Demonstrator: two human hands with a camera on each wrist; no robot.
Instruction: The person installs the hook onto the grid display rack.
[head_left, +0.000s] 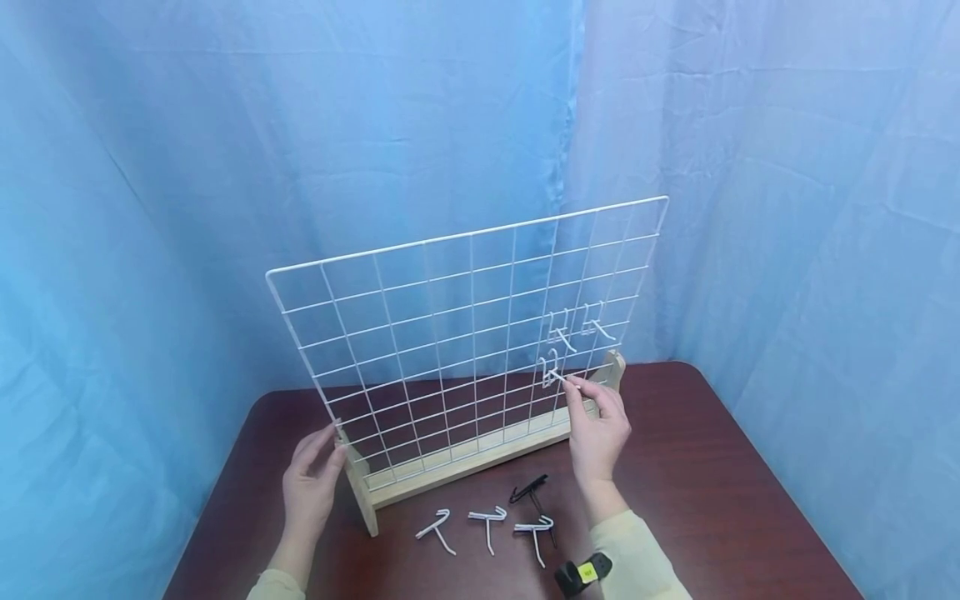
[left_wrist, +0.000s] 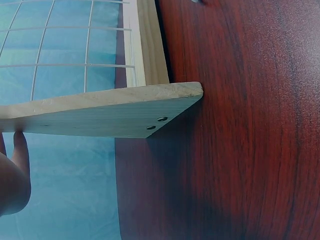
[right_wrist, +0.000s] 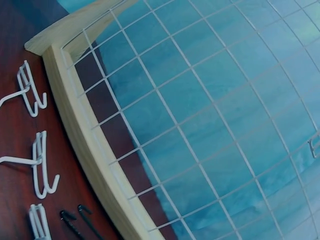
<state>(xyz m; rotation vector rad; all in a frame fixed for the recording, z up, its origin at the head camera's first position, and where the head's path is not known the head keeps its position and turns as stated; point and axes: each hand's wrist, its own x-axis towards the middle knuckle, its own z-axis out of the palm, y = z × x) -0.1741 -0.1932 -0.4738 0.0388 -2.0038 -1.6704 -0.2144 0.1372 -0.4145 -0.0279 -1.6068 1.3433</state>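
A white wire grid (head_left: 471, 235) stands upright in a pale wooden stand (head_left: 472, 458) on the table. My right hand (head_left: 598, 433) pinches the prong of a white metal hook (head_left: 550, 372), whose bent tops are right at the grid wires, low on the right side. Just above it, two more white hooks, one on the left (head_left: 559, 335) and one on the right (head_left: 596, 323), hang on the grid. At the stand's left end, my left hand (head_left: 309, 483) grips the top of the wooden side panel (left_wrist: 100, 115) between thumb and fingers. The right wrist view does not show the held hook.
Three white hooks lie in front of the stand: left (head_left: 435, 527), middle (head_left: 489, 518) and right (head_left: 534, 527). A black hook (head_left: 531, 490) lies close behind the right one. Blue curtains (head_left: 420, 125) surround the dark red wooden table (head_left: 720, 500).
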